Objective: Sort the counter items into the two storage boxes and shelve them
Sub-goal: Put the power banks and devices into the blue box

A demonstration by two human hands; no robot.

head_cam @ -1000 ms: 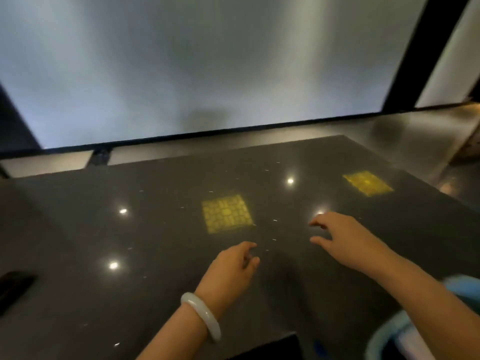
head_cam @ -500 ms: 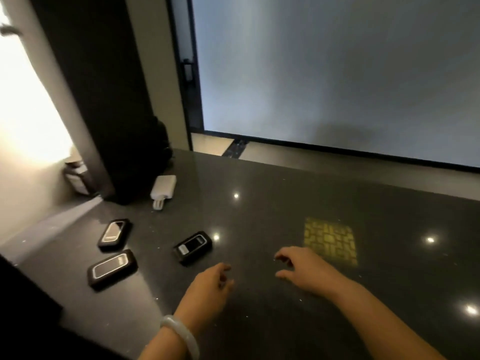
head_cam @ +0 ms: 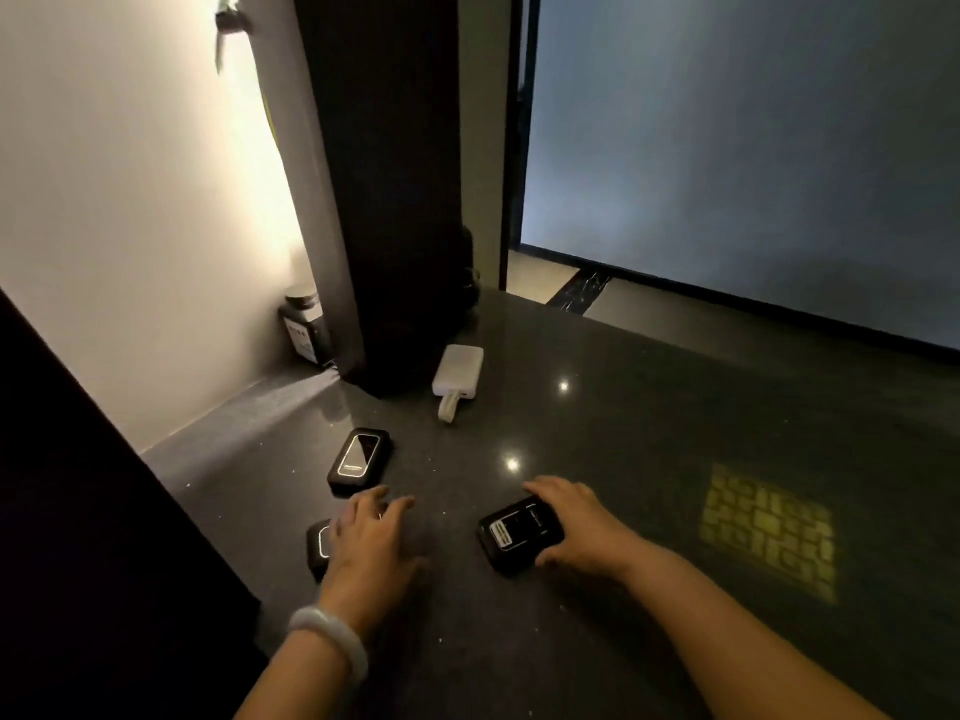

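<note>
Dark, glossy stone counter [head_cam: 649, 433] runs beside a black pillar [head_cam: 395, 200], a pale wall on the left and a frosted panel behind. Three black power banks and one white power bank [head_cam: 457, 371] lie on it. The left hand [head_cam: 371, 543], a pale bangle [head_cam: 332, 641] on its wrist, rests palm-down with fingers spread over the nearest black power bank [head_cam: 317, 545] at the counter's edge; whether it grips is unclear. The right hand [head_cam: 582, 522] holds a second black power bank [head_cam: 519, 535], fingers over its far end and thumb at the near end. The third black power bank [head_cam: 359, 459] lies just beyond the left hand, untouched.
</note>
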